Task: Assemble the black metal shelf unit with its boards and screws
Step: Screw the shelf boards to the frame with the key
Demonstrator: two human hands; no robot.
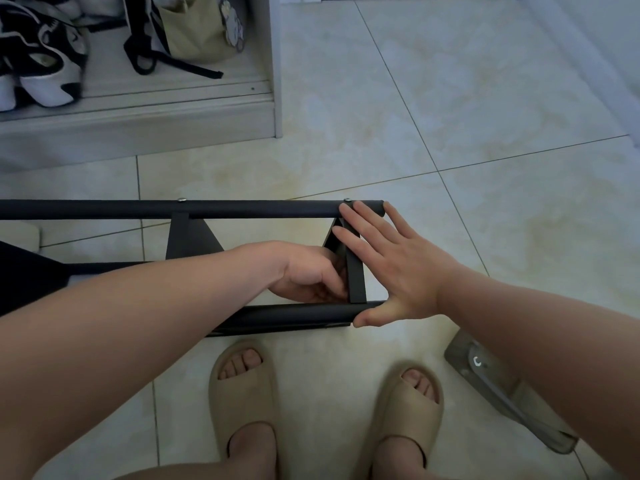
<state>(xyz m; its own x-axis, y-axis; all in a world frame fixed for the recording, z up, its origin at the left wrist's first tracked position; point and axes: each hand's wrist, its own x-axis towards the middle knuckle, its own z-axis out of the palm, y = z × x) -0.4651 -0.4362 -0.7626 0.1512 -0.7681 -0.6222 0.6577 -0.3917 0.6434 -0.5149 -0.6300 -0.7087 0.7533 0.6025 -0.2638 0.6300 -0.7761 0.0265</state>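
Note:
The black metal shelf frame (194, 208) lies on its side on the tiled floor, two round tubes running left to right with flat cross pieces between them. My left hand (311, 271) curls its fingers round the right-hand cross piece (356, 271), from the left. My right hand (391, 261) lies flat with spread fingers over the frame's right end, fingertips on the far tube near a silver screw head (347, 200), thumb against the end of the near tube (301, 315). A second screw head (181, 199) shows further left.
A white shoe cabinet (207, 109) with sneakers and a bag stands at the back left. My two feet in beige slippers (242, 386) stand just before the frame. A clear plastic bag (502, 386) lies on the floor at the right.

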